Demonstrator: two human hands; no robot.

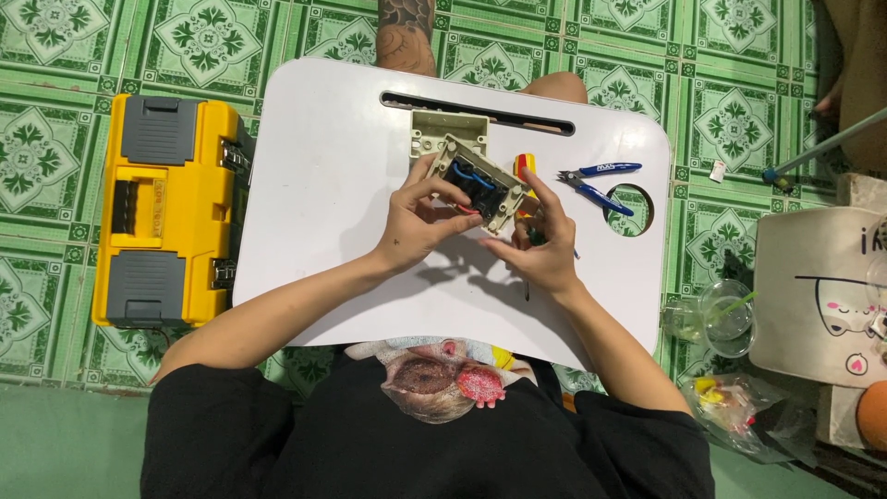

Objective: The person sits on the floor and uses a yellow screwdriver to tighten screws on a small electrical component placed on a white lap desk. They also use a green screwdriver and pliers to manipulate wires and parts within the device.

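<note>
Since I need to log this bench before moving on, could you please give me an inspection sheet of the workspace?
Surface: white lap table with a slot and a round hole, set on a green patterned tile floor.
Job's things: beige switch module, back side up, blue and red wires showing; beige back box behind it.
Clutter: blue-handled pliers; red and yellow screwdriver handle.
Hands: left hand and right hand both grip the module.
Cables: only the short wires on the module.
Surroundings: yellow toolbox on the left; clear plastic cup, white bag and wrappers on the right.
</note>
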